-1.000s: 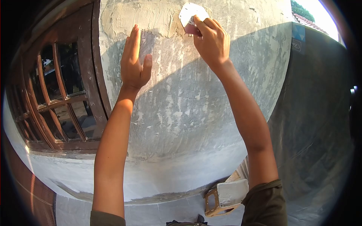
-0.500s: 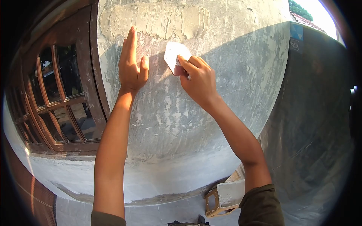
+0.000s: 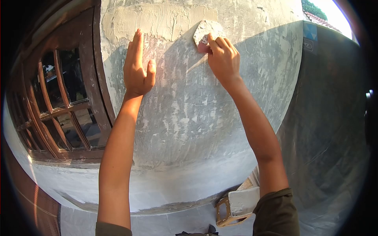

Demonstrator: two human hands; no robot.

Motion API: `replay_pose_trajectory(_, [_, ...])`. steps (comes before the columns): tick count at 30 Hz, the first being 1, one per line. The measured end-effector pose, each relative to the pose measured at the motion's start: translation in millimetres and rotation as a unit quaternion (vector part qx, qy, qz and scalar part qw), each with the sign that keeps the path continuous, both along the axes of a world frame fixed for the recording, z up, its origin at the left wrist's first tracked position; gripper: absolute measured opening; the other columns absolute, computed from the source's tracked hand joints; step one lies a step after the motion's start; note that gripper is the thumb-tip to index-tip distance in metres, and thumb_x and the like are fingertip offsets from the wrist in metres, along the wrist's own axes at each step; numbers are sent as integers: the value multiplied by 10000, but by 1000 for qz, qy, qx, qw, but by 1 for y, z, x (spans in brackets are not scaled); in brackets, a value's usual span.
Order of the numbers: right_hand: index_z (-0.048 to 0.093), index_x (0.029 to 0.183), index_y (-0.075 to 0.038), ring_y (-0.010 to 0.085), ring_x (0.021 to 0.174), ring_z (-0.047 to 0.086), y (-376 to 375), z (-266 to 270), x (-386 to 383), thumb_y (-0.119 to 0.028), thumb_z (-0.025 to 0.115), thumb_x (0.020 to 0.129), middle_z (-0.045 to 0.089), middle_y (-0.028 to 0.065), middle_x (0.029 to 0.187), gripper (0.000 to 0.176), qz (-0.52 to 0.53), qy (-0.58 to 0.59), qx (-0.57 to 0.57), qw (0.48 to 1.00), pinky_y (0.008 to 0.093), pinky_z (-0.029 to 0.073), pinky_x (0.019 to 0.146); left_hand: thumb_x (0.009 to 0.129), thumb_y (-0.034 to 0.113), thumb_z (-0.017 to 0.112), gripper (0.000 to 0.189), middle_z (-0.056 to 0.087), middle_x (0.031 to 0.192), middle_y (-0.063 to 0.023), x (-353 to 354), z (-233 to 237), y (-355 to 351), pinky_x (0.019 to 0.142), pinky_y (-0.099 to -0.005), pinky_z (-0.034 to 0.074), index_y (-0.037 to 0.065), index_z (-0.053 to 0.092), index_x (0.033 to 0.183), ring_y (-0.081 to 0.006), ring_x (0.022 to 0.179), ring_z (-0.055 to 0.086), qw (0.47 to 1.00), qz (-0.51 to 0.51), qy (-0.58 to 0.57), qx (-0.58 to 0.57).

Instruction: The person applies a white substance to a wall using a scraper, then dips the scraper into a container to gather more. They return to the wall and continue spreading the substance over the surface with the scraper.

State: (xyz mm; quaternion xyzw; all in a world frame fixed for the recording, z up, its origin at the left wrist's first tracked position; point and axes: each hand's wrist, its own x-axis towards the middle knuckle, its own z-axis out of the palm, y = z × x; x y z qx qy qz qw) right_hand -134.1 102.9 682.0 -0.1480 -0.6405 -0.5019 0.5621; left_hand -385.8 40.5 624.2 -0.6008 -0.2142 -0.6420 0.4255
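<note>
My left hand [image 3: 138, 69] lies flat against the grey wall [image 3: 177, 106], fingers pointing up and thumb apart, with nothing in it. To its right, my right hand [image 3: 223, 57] grips a flat scraper [image 3: 204, 46] by its reddish lower part. Pale paste covers the blade, which is up at the right end of a rough band of cream plaster [image 3: 157, 21]. The fingertips of my left hand reach the lower edge of that band.
A brown wooden window frame [image 3: 88, 59] with glass panes stands left of the wall. A dark sheet [image 3: 327, 118] hangs at the right. Below, a stool [image 3: 223, 212] bearing a pale, paste-marked board [image 3: 242, 202] stands on grey floor tiles [image 3: 153, 226].
My right hand has moved up and to the right with the scraper, from below the plaster band to its right end. My left hand has stayed in place.
</note>
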Motion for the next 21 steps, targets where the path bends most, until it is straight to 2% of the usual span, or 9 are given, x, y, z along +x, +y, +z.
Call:
replay_pose_trajectory(1, [721, 1113, -11, 230, 827, 648, -5, -17, 0, -7, 642, 790, 631, 54, 852, 333, -2, -1, -33, 999, 354, 562, 708, 924, 278, 444, 697, 398, 1560, -275, 0, 0, 0, 1216, -503, 280, -81, 361, 1516, -403, 1458, 388, 1000, -1, 4, 3])
replay_pose_trajectory(3, [723, 1153, -51, 227, 879, 663, -15, -49, -6, 20, 753, 691, 647, 48, 879, 468, -6, 10, -67, 998, 356, 564, 697, 926, 280, 444, 697, 397, 1562, -272, -1, 0, 1, 1215, -501, 281, -78, 360, 1518, -402, 1458, 389, 1000, -2, 6, 4])
replay_pose_trajectory(6, [728, 1144, -54, 211, 859, 651, -43, -83, -17, 9, 729, 720, 652, 50, 887, 429, 126, -46, -165, 977, 354, 572, 689, 930, 286, 443, 695, 396, 1566, -263, 1, -1, -1, 1215, -498, 284, -70, 359, 1522, -399, 1457, 391, 1000, 4, 2, -1])
replay_pose_trajectory(9, [730, 1147, -64, 213, 844, 659, -52, -52, -19, -5, 734, 730, 661, 49, 886, 421, 162, -36, -153, 974, 346, 570, 671, 934, 294, 443, 696, 394, 1570, -255, 1, 0, -2, 1216, -495, 285, -62, 357, 1526, -395, 1456, 393, 1000, 15, -6, -12])
replay_pose_trajectory(12, [729, 1135, -77, 232, 848, 679, -30, 2, -14, -23, 736, 736, 673, 48, 872, 403, 135, 29, -75, 988, 363, 564, 664, 933, 297, 444, 697, 396, 1571, -250, 1, -2, -2, 1217, -493, 284, -58, 357, 1527, -391, 1456, 396, 1000, 19, -6, -13])
replay_pose_trajectory(13, [748, 1139, -63, 186, 710, 665, -21, 20, -10, -23, 758, 788, 665, 56, 801, 354, 117, 31, -34, 992, 334, 541, 625, 932, 295, 444, 696, 398, 1569, -250, 1, -1, -1, 1218, -492, 283, -59, 360, 1526, -389, 1455, 397, 1000, 19, -5, -11])
replay_pose_trajectory(15, [747, 1140, -72, 216, 791, 684, -10, 41, -6, -5, 735, 758, 675, 53, 840, 388, 67, 33, 27, 997, 365, 560, 664, 925, 279, 445, 694, 403, 1564, -258, 0, 0, -1, 1216, -495, 284, -64, 364, 1522, -394, 1454, 398, 1000, 18, -1, -8])
replay_pose_trajectory(18, [736, 1098, -50, 233, 856, 671, -1, 40, -4, -21, 704, 740, 664, 42, 868, 360, 16, 11, 15, 1000, 362, 569, 696, 920, 269, 449, 693, 406, 1558, -269, -1, 0, 0, 1213, -500, 285, -75, 367, 1516, -401, 1452, 399, 1000, 14, 2, -4])
replay_pose_trajectory(21, [743, 1079, -38, 229, 834, 664, -3, 12, -5, -13, 672, 754, 652, 46, 852, 333, 11, 20, 15, 1000, 357, 567, 706, 919, 268, 456, 697, 406, 1554, -278, -1, 0, 1, 1210, -504, 286, -85, 364, 1513, -409, 1450, 399, 1000, 4, 5, -2])
